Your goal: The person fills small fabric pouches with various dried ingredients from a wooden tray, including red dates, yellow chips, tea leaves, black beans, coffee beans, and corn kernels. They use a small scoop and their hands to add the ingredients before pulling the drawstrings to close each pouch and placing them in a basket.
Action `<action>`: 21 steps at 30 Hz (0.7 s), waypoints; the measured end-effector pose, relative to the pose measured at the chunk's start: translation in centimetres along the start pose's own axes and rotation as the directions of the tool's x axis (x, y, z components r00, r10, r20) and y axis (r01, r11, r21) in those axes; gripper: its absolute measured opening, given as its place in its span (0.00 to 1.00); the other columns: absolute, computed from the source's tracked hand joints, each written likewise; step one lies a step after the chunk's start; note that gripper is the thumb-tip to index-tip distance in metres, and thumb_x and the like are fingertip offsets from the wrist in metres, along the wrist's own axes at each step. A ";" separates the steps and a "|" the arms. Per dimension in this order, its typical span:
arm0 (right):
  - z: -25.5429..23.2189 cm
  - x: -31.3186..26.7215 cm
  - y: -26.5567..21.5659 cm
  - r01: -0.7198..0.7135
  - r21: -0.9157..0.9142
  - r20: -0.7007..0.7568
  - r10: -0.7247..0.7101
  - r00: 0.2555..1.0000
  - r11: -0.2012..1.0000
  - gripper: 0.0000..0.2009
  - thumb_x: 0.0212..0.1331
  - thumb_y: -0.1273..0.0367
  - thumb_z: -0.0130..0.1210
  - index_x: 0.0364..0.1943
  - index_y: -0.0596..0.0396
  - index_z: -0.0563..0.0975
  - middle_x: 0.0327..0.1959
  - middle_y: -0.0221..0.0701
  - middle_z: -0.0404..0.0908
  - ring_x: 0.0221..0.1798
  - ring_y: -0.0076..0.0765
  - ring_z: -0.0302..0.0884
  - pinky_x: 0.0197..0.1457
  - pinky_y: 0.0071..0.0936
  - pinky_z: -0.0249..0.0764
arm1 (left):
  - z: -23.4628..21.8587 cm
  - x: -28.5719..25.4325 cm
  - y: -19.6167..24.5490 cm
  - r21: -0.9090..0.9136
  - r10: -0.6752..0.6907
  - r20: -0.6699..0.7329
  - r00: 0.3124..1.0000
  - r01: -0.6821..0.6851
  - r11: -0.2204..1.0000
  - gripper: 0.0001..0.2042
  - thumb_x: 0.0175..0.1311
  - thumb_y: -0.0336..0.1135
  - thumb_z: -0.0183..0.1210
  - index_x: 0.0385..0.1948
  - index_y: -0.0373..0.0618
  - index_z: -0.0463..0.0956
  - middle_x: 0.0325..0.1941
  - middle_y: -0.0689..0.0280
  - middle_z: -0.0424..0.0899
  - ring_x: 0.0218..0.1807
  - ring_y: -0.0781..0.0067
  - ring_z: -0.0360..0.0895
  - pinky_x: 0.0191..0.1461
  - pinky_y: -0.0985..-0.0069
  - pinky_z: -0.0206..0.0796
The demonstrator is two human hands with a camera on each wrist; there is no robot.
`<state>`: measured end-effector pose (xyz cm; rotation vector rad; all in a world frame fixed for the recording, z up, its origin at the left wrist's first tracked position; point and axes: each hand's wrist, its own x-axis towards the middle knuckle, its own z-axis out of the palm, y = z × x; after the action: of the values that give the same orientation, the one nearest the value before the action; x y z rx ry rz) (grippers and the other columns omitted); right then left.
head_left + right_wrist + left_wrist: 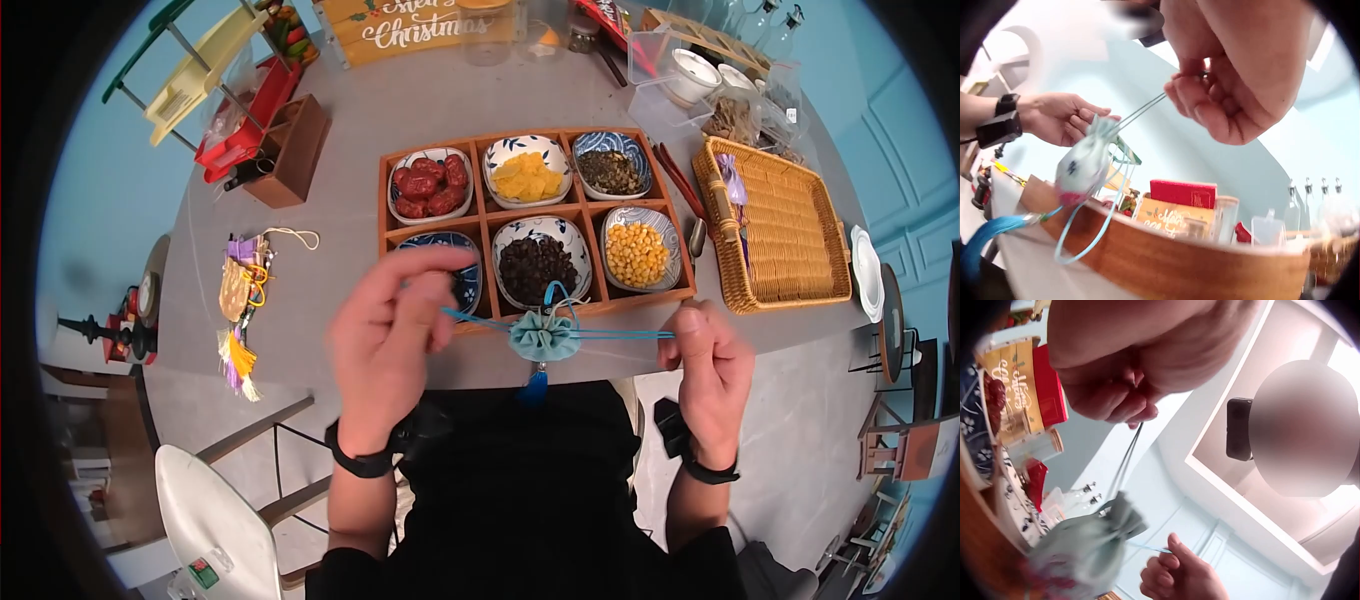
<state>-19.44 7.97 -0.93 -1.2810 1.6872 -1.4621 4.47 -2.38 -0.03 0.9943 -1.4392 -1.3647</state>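
Observation:
A pale green drawstring pouch (543,337) hangs between the two hands, its neck gathered into tight folds. On the left, the left hand (388,335) pinches one end of the blue cord (620,334). The right hand (710,365) pinches the other end between thumb and curled fingers, and the cord runs taut from both sides. A blue tassel (997,228) dangles from the pouch, along with a loose light-blue loop (1100,234). Pinkish decoration marks the pouch's lower part (1063,575). Behind it stands a divided wooden tray (487,235) of small bowls.
The bowls hold red dates (430,187), yellow pieces (527,178), dried leaves (610,172), dark bits (537,268) and corn-like kernels (637,254). A wicker basket (785,230) lies right, with a purple tasselled item. Finished-looking sachets (240,300) lie left, near a wooden box (290,155).

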 end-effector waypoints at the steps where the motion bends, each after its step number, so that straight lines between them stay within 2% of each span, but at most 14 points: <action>1: 0.2 0.8 -1.2 -0.002 0.000 0.002 0.002 1.000 1.000 0.16 0.67 0.67 0.53 0.22 0.59 0.72 0.18 0.29 0.73 0.21 0.25 0.69 0.25 0.25 0.64 | 0.5 0.2 1.4 0.000 -0.003 -0.002 1.000 0.003 1.000 0.10 0.69 0.29 0.53 0.46 0.38 0.79 0.34 0.65 0.85 0.33 0.80 0.78 0.39 0.83 0.68; 2: 0.7 1.7 -2.5 0.231 -0.134 0.114 -0.217 0.970 0.964 0.12 0.64 0.69 0.55 0.24 0.60 0.72 0.20 0.31 0.73 0.22 0.30 0.70 0.26 0.27 0.65 | 1.4 0.7 2.8 0.067 -0.034 0.176 0.984 0.023 0.997 0.09 0.68 0.30 0.53 0.44 0.38 0.79 0.29 0.68 0.80 0.29 0.81 0.73 0.34 0.82 0.64; 3: 1.2 2.5 -3.5 0.461 -0.235 0.249 -0.406 0.880 0.856 0.09 0.61 0.72 0.57 0.25 0.61 0.73 0.22 0.33 0.74 0.23 0.34 0.71 0.27 0.30 0.66 | 2.1 1.2 3.6 0.136 -0.074 0.347 0.935 0.028 0.990 0.08 0.67 0.31 0.54 0.42 0.38 0.79 0.24 0.71 0.76 0.26 0.83 0.69 0.30 0.81 0.60; 4: 1.5 3.0 -4.2 0.464 -0.238 0.247 -0.409 0.878 0.853 0.09 0.61 0.72 0.57 0.25 0.61 0.73 0.22 0.33 0.74 0.23 0.34 0.71 0.27 0.30 0.66 | 2.6 1.6 3.7 0.135 -0.069 0.348 0.935 0.022 0.991 0.08 0.67 0.31 0.54 0.42 0.38 0.79 0.24 0.71 0.76 0.26 0.83 0.69 0.30 0.81 0.60; 6: 1.8 3.4 -5.1 0.482 -0.250 0.371 -0.377 0.849 0.840 0.04 0.55 0.77 0.59 0.31 0.61 0.75 0.25 0.37 0.73 0.26 0.42 0.71 0.30 0.33 0.67 | 3.3 2.2 3.7 0.263 -0.020 0.558 0.830 -0.154 0.952 0.08 0.66 0.32 0.56 0.41 0.40 0.79 0.23 0.71 0.75 0.24 0.82 0.67 0.29 0.80 0.59; 7: 1.7 3.4 -5.1 0.483 -0.256 0.373 -0.375 0.849 0.838 0.04 0.55 0.77 0.59 0.31 0.61 0.75 0.25 0.37 0.73 0.26 0.42 0.71 0.30 0.33 0.67 | 3.6 2.5 4.0 0.257 -0.016 0.559 0.829 -0.155 0.954 0.08 0.66 0.32 0.56 0.41 0.40 0.79 0.23 0.71 0.75 0.24 0.82 0.67 0.29 0.80 0.59; 9: 1.5 3.3 -4.6 0.416 -0.216 0.364 -0.323 0.874 0.883 0.04 0.58 0.76 0.57 0.33 0.60 0.73 0.29 0.30 0.72 0.27 0.26 0.68 0.32 0.24 0.65 | 3.9 2.8 4.5 0.315 -0.100 0.698 0.709 -0.178 0.932 0.08 0.66 0.32 0.56 0.41 0.40 0.78 0.23 0.71 0.74 0.25 0.82 0.67 0.29 0.80 0.59; 10: 1.5 3.2 -3.9 0.414 -0.221 0.364 -0.319 0.875 0.883 0.04 0.58 0.76 0.57 0.33 0.60 0.73 0.29 0.30 0.72 0.27 0.26 0.68 0.32 0.24 0.65 | 4.1 2.9 4.0 0.288 -0.075 0.705 0.705 -0.189 0.939 0.08 0.67 0.33 0.55 0.40 0.39 0.78 0.23 0.72 0.74 0.25 0.84 0.66 0.29 0.81 0.58; 12: 1.4 2.6 -1.9 0.344 0.039 0.091 -0.346 0.934 0.938 0.18 0.49 0.71 0.68 0.45 0.58 0.77 0.40 0.32 0.77 0.27 0.26 0.70 0.32 0.25 0.70 | 4.4 2.9 4.1 0.242 -0.062 0.677 0.733 -0.143 0.960 0.08 0.67 0.33 0.55 0.39 0.38 0.78 0.23 0.72 0.73 0.25 0.84 0.66 0.29 0.82 0.58; 13: 1.0 1.9 -1.5 0.348 0.030 0.092 -0.350 0.932 0.937 0.18 0.49 0.71 0.68 0.45 0.58 0.77 0.40 0.32 0.77 0.27 0.26 0.70 0.32 0.25 0.70 | 4.6 3.0 4.2 0.195 -0.051 0.646 0.762 -0.100 0.976 0.08 0.68 0.33 0.55 0.38 0.38 0.78 0.23 0.73 0.73 0.25 0.85 0.66 0.29 0.82 0.58; 15: 0.4 0.1 -0.7 0.291 -0.029 0.117 -0.286 0.951 0.956 0.30 0.42 0.66 0.75 0.53 0.57 0.76 0.53 0.34 0.74 0.30 0.21 0.70 0.32 0.22 0.70 | 4.7 3.1 4.3 0.148 -0.042 0.637 0.770 -0.069 0.987 0.08 0.68 0.33 0.54 0.36 0.38 0.77 0.22 0.73 0.73 0.25 0.87 0.65 0.28 0.84 0.57; 16: 0.7 -0.1 0.2 0.270 -0.012 0.233 -0.260 0.937 0.963 0.38 0.36 0.63 0.78 0.57 0.56 0.75 0.60 0.38 0.70 0.32 0.22 0.72 0.29 0.21 0.70 | 4.7 3.1 4.9 0.146 -0.056 0.638 0.768 -0.049 0.988 0.07 0.68 0.33 0.54 0.36 0.39 0.77 0.22 0.73 0.73 0.24 0.88 0.65 0.27 0.85 0.56; 19: 2.8 -0.7 0.0 0.281 -0.165 0.233 -0.240 0.943 0.946 0.33 0.39 0.68 0.75 0.55 0.60 0.75 0.56 0.37 0.74 0.34 0.26 0.75 0.29 0.21 0.70 | 4.8 3.2 5.4 0.170 -0.075 0.646 0.760 -0.047 0.984 0.06 0.68 0.31 0.54 0.35 0.39 0.78 0.22 0.73 0.73 0.23 0.89 0.65 0.26 0.86 0.55; 21: 3.6 -0.6 0.3 0.287 -0.162 0.179 -0.258 0.950 0.944 0.31 0.40 0.70 0.73 0.54 0.59 0.76 0.54 0.37 0.75 0.34 0.29 0.76 0.31 0.24 0.71 | 4.9 3.2 5.5 0.182 -0.057 0.642 0.765 -0.080 0.980 0.06 0.67 0.31 0.54 0.36 0.40 0.78 0.22 0.73 0.73 0.22 0.89 0.65 0.25 0.87 0.55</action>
<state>-16.15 7.03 -2.22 -1.7438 1.6216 -1.3362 -0.97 -3.72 5.76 0.6408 -2.1268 -1.6711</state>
